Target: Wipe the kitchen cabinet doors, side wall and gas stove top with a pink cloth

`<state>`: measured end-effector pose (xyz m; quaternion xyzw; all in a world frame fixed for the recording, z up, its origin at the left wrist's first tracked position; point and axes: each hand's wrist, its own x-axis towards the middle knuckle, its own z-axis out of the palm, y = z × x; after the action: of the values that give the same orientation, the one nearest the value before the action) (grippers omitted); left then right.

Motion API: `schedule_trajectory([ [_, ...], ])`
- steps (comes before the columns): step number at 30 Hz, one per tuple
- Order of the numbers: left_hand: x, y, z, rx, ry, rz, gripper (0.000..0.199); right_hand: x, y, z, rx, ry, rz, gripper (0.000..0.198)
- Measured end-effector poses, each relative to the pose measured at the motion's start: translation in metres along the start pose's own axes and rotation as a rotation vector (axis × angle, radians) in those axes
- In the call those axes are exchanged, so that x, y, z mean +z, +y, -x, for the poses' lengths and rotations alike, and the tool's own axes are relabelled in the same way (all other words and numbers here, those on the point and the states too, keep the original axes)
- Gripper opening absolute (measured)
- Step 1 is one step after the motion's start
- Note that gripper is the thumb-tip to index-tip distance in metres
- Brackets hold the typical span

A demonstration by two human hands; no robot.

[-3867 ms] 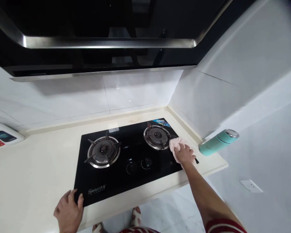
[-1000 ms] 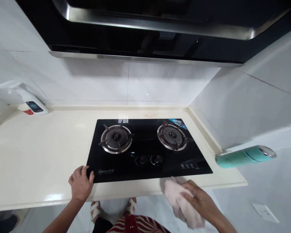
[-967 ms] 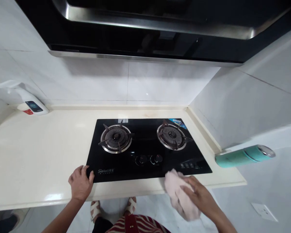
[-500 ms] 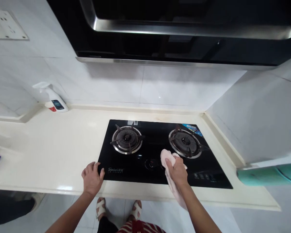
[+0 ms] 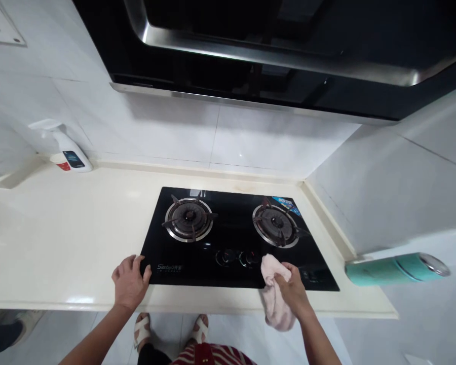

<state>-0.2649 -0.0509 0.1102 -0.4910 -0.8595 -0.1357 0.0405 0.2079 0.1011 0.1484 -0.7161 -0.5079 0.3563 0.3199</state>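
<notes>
A black glass gas cooktop (image 5: 228, 213) with two burners is set into the cream countertop. My right hand (image 5: 292, 290) is closed on a pale pink cloth (image 5: 275, 299) at the cooktop's front edge, right of the control knobs (image 5: 236, 257). The lower end of the cloth hangs past the front of the counter. My left hand (image 5: 130, 283) rests with fingers apart at the cooktop's front left corner, fingertips touching its edge and the palm over the countertop (image 5: 61, 243).
A white spray bottle (image 5: 73, 154) and a red-and-white cup (image 5: 61, 161) stand at the back left. A teal cylinder (image 5: 391, 268) projects at the right end. The black range hood (image 5: 220, 71) hangs low overhead. Another person's leg (image 5: 2, 339) shows at lower left.
My right hand and the cloth have moved off the right knob to the front edge, uncovering the knob. The view has shifted right. My left hand stays at the corner.
</notes>
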Motion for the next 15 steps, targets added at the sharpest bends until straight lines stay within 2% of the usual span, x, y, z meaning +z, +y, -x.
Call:
schedule_trajectory([
  [2,0.001,0.000,0.000,0.005,0.001,-0.002,0.041,-0.014,-0.013,-0.003,-0.027,0.080,-0.122,0.064],
  [4,0.001,-0.001,-0.001,0.008,-0.002,-0.005,0.041,-0.017,-0.035,-0.012,-0.066,0.211,-0.280,0.067],
  [6,0.001,-0.001,-0.001,0.010,-0.003,-0.008,0.041,-0.007,-0.064,-0.027,-0.124,0.304,-0.393,0.068],
  [8,0.001,-0.001,-0.001,0.011,0.006,-0.014,0.041,0.011,-0.093,-0.043,-0.214,0.328,-0.393,0.066],
  [11,0.001,-0.001,-0.001,0.014,0.014,-0.025,0.041,0.046,-0.121,-0.060,-0.374,0.214,-0.086,0.064],
  [13,0.001,-0.001,-0.001,0.014,0.016,-0.028,0.042,0.070,-0.125,-0.061,-0.439,0.049,0.140,0.063],
  [15,0.001,-0.001,-0.001,0.013,0.018,-0.028,0.042,0.089,-0.123,-0.053,-0.441,-0.096,0.246,0.057],
])
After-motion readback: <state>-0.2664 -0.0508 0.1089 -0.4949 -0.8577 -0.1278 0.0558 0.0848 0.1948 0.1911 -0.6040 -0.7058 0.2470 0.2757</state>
